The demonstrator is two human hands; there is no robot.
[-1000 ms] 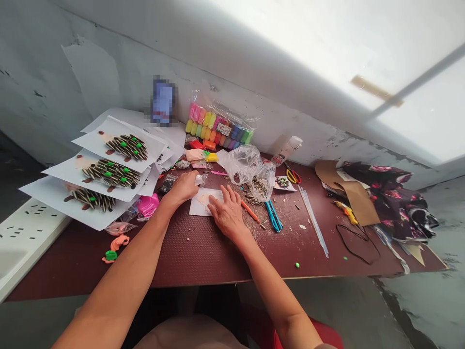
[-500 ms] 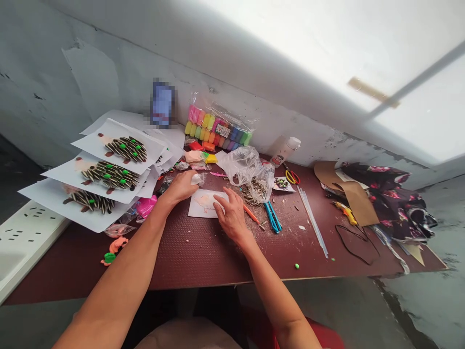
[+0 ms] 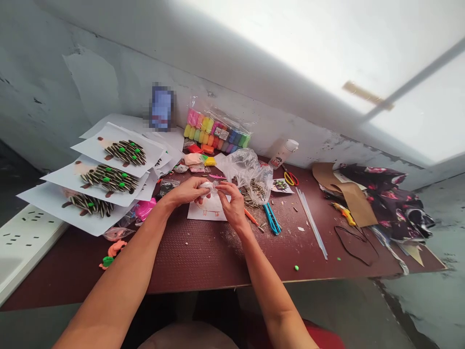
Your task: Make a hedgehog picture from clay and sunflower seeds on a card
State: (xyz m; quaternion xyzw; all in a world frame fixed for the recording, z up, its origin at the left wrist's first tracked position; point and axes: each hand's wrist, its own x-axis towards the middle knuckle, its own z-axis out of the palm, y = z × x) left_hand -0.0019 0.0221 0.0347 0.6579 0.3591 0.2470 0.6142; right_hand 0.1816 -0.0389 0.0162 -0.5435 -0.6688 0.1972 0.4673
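Observation:
Both hands meet over a white paper [image 3: 207, 213] that bears a drawn outline with small legs. My left hand [image 3: 189, 190] is closed round a small clear plastic packet [image 3: 208, 185] with something whitish in it. The fingers of my right hand [image 3: 231, 199] pinch the packet's right end. Just right of the paper lies an orange pen [image 3: 251, 216], with a blue cutter [image 3: 271, 219] beyond it. Behind them, a clear plastic bag [image 3: 247, 167] rests by a heap of striped seeds [image 3: 250, 195].
Sheets with seed hedgehogs [image 3: 109, 178] are stacked at left, above a white power strip [image 3: 25, 237]. Clay packs [image 3: 218, 131] lean on the wall. A bottle [image 3: 284, 154], scissors [image 3: 290, 178], glue sticks [image 3: 311, 223] and a yellow glue gun [image 3: 344, 213] are to the right.
My left hand has moved right with the packet. My right hand has left the paper, moved up and closed on the packet's other end.

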